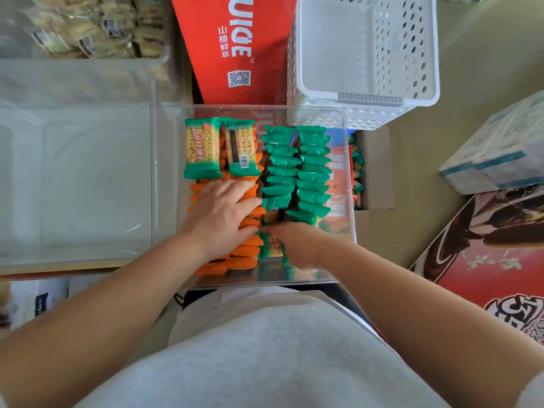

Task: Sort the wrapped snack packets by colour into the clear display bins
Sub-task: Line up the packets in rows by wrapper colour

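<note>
Clear plastic fills the far left: an empty clear bin (73, 172) stands just beside the left wall of the middle bin (350, 172). Behind it, a clear tub (82, 25) holds pale wrapped snacks.

Inside the middle bin, along its left side, orange packets (244, 254) stand on edge in a row running from the near wall towards the far wall. Two flat cracker packets (203, 148) with green ends lie on top of that row at the bin's far end. My left hand (223, 213) rests flat on the orange packets about midway along the bin. Its fingers are straight and a little spread, pressing down and gripping nothing.

Right of the orange row, also inside the middle bin, green packets (279, 172) stand in two tight rows. My right hand (297, 242) is at the near end of those rows, over a single green packet (272, 245), with its fingertips pointing left, close to my left thumb. The hand is blurred, so I cannot tell whether its fingers pinch anything.

Behind the middle bin lies a red juice carton (235, 39), and behind the bin's far right corner stands a white basket (368, 54). Just beside the bin's right wall, a cardboard box (374, 172) holds more packets. Well to the right of the bin sits a blue-and-white box (500, 148).
</note>
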The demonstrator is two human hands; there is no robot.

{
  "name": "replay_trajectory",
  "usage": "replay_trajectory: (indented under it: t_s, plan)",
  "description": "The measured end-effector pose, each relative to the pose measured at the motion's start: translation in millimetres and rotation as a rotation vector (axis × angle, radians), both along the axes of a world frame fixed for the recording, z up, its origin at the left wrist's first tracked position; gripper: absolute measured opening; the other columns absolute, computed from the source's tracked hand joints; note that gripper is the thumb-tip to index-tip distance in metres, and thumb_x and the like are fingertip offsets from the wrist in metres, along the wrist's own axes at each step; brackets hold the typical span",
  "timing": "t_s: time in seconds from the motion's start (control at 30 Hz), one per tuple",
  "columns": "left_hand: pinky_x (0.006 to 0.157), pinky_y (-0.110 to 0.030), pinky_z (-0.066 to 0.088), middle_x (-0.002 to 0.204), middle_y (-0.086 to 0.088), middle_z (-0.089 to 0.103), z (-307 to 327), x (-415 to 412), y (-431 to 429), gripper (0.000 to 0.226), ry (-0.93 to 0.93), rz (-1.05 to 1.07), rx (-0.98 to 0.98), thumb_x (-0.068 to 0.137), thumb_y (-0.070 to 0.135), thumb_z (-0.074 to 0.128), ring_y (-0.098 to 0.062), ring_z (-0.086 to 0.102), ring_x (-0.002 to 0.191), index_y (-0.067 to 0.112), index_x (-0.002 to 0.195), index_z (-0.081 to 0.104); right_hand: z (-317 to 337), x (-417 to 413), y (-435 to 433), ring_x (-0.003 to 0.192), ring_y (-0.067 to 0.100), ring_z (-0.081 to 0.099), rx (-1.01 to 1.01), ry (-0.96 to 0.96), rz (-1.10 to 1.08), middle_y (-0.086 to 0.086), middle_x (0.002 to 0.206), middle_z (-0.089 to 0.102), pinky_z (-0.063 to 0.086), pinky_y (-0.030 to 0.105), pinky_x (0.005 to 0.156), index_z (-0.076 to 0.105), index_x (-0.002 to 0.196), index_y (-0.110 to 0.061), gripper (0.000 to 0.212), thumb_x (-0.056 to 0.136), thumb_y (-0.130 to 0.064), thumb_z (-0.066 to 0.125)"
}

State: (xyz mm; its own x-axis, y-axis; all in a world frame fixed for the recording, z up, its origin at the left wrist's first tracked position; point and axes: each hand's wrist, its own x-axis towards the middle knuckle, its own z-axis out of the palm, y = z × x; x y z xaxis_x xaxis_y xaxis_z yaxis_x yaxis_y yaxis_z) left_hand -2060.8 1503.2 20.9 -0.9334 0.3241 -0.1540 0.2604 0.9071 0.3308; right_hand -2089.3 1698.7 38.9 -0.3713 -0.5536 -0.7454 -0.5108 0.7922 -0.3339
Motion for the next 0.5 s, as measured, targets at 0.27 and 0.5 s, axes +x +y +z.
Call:
replay_trajectory:
  t_s: [0.27,0.5]
  plan:
    - [0.111,-0.052,0.032,0.146,-0.009,0.049,4,0,0,0.052,-0.009,0.007,0.014,0.081,0.042,0.077,-0.032,0.044,0.132,0.020,0.128,0.065,-7,-3,0,0.136,0.025,0.044,0.098,0.040,0.243,0.005,0.153,0.043,0.042,0.035,0.107,0.011,0.159,-0.018,0.078,0.094,-0.003,0.052]
    - [0.114,-0.049,0.028,0.150,-0.006,0.045,7,-1,2,0.054,-0.013,0.005,-0.001,0.084,0.045,0.073,-0.029,0.039,0.136,0.023,0.132,0.061,-8,-1,10,0.120,0.022,0.056,0.044,0.142,0.224,-0.001,0.136,0.052,0.052,0.034,0.089,0.057,0.134,-0.021,0.047,0.089,-0.005,0.057]
